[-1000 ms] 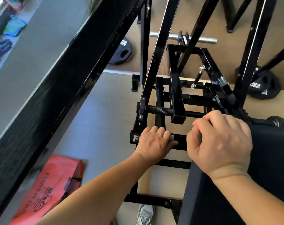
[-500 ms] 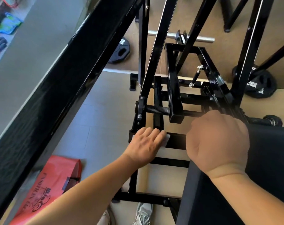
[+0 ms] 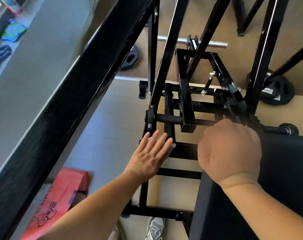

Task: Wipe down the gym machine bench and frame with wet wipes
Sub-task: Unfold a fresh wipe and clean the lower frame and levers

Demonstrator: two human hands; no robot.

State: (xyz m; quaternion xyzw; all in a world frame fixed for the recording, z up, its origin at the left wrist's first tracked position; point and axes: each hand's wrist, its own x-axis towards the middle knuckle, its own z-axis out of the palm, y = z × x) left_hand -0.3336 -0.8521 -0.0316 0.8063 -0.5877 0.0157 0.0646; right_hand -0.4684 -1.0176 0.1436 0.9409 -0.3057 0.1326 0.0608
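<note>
Flattened since a sec ago: L hand [image 3: 151, 153], knuckled before, now fingers straight, pressing wet wipe [image 3: 172, 147] onto low front crossbar [image 3: 186, 150] of frame, slid left toward corner. R hand [image 3: 230, 151] curled at front edge of bench pad [image 3: 286, 170]; fingers hidden, can't tell if gripping anything. Prob. early on: one bar under way; uprights [image 3: 166, 58], rear bars, pad top likely still to do.

Gym, equipment area. Evidence: black steel machine frame [image 3: 185, 94]; padded bench [image 3: 286, 170]; chrome barbell bar [image 3: 214, 43] and black weight plates [image 3: 275, 91] lying on the tiled floor [image 3: 102, 129].
</note>
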